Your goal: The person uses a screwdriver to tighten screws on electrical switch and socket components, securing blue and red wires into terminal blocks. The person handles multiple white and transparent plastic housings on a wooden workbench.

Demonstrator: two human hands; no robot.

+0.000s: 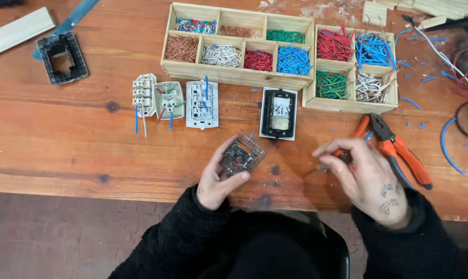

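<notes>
Now my left hand (217, 178) grips a clear switch module (241, 156) while my right hand (362, 173) pinches something too small to tell.

My left fingers close round the module, held just above the table (63, 150); it is tilted, one corner towards the trays. My right hand is curled, fingertips together, beside the orange pliers (399, 150), whose long axis runs diagonally. The long tray (234, 74) holds copper, white, red, blue and green wire bits in separate compartments; the square tray (347, 105) holds red, blue, green and white. Bare wood lies to the left; the table edge is just below my wrists.
</notes>
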